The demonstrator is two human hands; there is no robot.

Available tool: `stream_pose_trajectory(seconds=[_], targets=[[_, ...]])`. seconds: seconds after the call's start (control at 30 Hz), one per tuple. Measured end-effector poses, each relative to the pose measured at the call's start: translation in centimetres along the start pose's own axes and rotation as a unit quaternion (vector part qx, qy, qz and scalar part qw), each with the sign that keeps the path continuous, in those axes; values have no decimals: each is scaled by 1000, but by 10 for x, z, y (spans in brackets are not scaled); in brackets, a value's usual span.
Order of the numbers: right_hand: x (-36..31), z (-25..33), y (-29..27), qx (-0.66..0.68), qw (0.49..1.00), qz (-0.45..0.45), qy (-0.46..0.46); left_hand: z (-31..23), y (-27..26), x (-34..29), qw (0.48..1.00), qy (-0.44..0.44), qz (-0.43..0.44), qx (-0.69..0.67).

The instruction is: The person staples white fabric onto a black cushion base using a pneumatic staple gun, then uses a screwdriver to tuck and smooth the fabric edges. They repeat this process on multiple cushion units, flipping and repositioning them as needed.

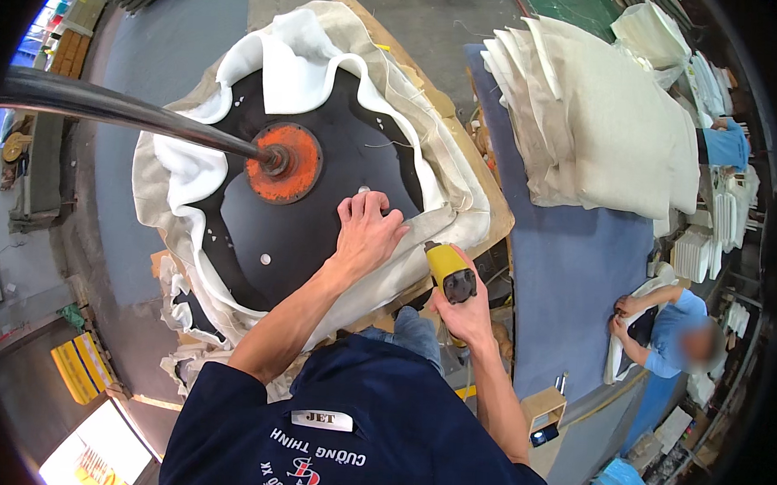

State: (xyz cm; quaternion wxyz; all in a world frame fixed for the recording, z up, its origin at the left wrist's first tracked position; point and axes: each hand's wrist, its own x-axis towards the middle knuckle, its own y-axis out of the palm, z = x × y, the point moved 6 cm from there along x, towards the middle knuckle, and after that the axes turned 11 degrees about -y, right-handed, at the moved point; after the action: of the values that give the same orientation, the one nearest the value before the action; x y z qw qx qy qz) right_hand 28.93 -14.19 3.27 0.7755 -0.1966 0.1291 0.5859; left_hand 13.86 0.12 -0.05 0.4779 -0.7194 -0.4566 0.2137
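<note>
A seat-like piece with a black underside [277, 212] lies before me, wrapped round its edge by beige fabric [472, 207] and white padding [296, 78]. My left hand [370, 233] is closed with curled fingers over the near right edge, gripping the folded fabric there. My right hand [470, 311] is wrapped round a yellow staple gun [446, 267] with a black end cap, just right of the left hand. The gun's nose points at the fabric edge; whether it touches cannot be made out.
A metal rod [134, 110] ends in an orange round plate [301, 165] on the black underside. Stacked beige covers [602, 122] lie on a blue-topped table [560, 276] at right. Beyond it, a co-worker in blue [675, 329] handles a dark, fabric-edged piece. A wooden box [543, 410] stands near.
</note>
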Motion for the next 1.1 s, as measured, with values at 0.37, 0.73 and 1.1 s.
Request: stream_pose_trajectory(seconds=[0.37, 0.73, 1.1], targets=[[51, 48, 28, -143, 989, 48, 10, 8, 10, 10, 1000, -1, -6, -16], [53, 59, 41, -201, 977, 68, -25, 15, 10, 5, 999, -2, -2, -39], [21, 44, 26, -163, 980, 67, -98, 16, 9, 25, 984, -41, -122, -124]])
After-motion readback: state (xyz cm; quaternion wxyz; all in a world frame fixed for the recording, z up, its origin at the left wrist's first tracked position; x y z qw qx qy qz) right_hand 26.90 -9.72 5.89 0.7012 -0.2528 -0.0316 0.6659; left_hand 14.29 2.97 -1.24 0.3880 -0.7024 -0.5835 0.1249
